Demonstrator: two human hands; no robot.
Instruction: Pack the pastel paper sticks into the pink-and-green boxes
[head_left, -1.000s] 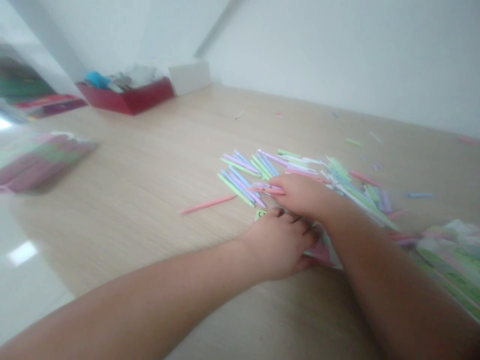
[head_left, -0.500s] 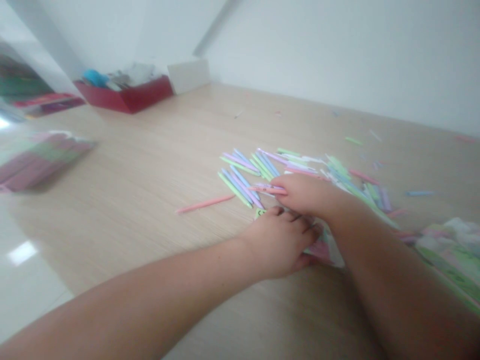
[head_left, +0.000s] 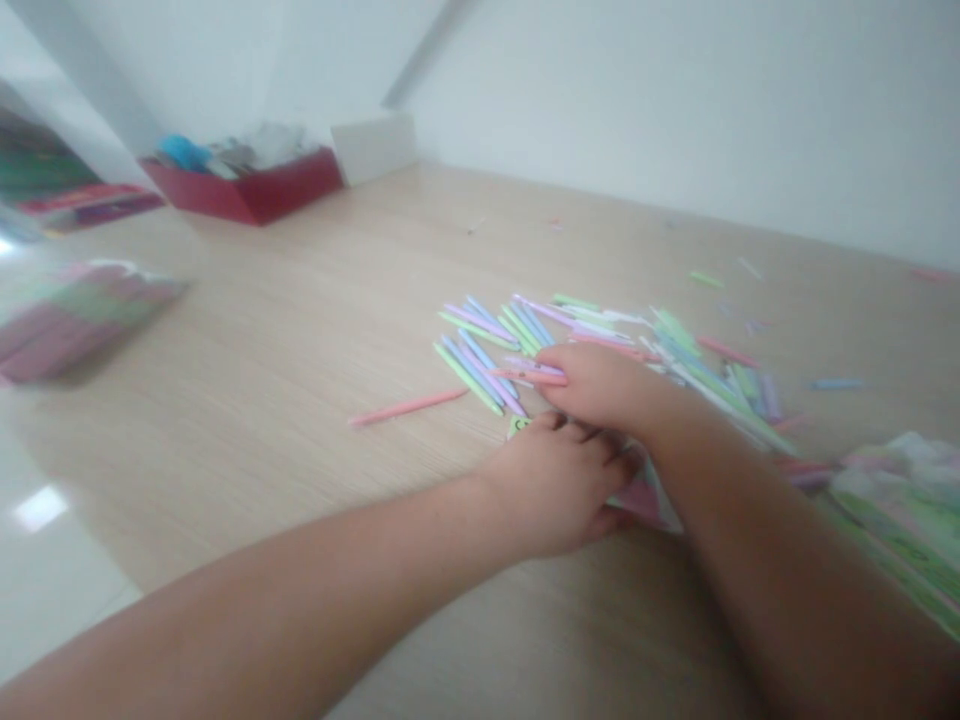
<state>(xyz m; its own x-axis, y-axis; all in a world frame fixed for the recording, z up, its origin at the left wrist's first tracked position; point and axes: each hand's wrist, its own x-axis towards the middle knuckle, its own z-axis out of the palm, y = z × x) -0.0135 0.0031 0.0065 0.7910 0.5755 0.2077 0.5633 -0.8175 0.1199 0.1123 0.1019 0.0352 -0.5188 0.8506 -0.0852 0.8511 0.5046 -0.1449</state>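
Observation:
My right hand [head_left: 607,388] is closed around a few pastel pens, with an orange-pink pen [head_left: 529,377] and a purple one sticking out to the left past the thumb. Just below it, my left hand [head_left: 564,485] grips a clear plastic bag [head_left: 646,502] with pink and green print, mostly hidden under the fingers. A green corner [head_left: 519,427] with dark lettering shows beyond the left knuckles. Beside the hands lie green, blue and purple pens [head_left: 480,375] in small groups. One pink pen [head_left: 409,408] lies apart on the left.
More pens [head_left: 705,385] are scattered behind and right of my hands on the wooden table [head_left: 300,330]. Filled printed bags [head_left: 900,520] lie at right, and a blurred pink-green pack [head_left: 82,315] at left. A red box [head_left: 247,190] stands near the white wall.
My right hand and the pens in it have shifted slightly left. My left hand stays on the bag. The whole view has drifted a little.

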